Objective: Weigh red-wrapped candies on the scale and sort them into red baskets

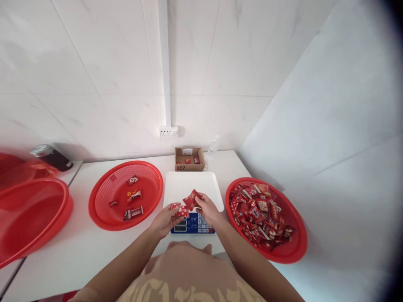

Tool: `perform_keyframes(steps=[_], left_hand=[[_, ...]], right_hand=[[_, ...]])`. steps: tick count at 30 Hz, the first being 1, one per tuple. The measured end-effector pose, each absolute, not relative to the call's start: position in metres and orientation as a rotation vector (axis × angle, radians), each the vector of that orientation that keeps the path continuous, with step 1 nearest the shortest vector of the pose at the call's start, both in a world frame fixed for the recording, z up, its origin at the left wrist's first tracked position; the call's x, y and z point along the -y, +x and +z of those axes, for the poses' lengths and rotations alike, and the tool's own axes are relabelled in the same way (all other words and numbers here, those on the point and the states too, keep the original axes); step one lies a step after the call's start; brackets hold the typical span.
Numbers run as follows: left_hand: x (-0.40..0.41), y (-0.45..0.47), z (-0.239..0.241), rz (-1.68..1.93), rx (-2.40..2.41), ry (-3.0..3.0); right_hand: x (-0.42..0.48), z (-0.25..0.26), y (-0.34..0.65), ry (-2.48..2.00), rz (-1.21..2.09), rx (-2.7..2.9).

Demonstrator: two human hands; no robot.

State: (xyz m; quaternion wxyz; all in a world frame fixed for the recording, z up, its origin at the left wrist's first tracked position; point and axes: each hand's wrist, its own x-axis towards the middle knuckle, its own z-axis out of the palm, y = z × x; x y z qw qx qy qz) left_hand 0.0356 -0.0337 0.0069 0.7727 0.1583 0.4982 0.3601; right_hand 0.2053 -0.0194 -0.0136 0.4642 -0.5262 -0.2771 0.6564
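My left hand [166,221] pinches a red snack packet with white dots [181,210]. In my right hand [207,208] is a darker red snack packet [192,200], gripped at its right end. The two packets nearly meet, held over the front of a white weighing scale [176,184] with a blue keypad panel [193,224]. Left of the scale, a red basket [94,205] holds several small packets [134,212], spread apart. To the right, another red basket [299,241] contains a heap of mixed red packets [256,214].
Behind the scale stands a small cardboard box [189,167] with a few packets inside. Beside it is a clear plastic bottle [214,143]. Farther left are a large red basin [34,218] and a dark flask [55,157]. A wall socket [168,131] sits above the white table [75,256].
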Motion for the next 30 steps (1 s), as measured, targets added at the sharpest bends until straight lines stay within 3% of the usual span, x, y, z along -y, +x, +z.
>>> perform_keyframes(steps=[6,10,15,19,25,30], left_hand=[[0.040,0.022,0.000,0.781,-1.131,0.354],[0.045,0.026,-0.001,0.759,-1.084,0.438],[0.048,0.034,0.000,0.730,-1.054,0.522],[0.048,0.032,0.001,0.738,-1.227,0.491],[0.048,0.019,0.002,0.853,-1.318,0.513],[0.053,0.015,0.002,0.819,-1.323,0.520]], right_hand=[[0.012,-0.019,0.220,-1.345,1.544,0.431],[0.030,-0.017,0.215,-1.531,1.682,0.705],[0.050,-0.019,0.204,-1.428,1.941,1.126],[0.041,-0.019,0.208,-1.577,1.710,1.187],[0.022,-0.027,0.220,-1.919,0.742,1.916],[0.003,-0.041,0.214,-1.886,0.693,2.267]])
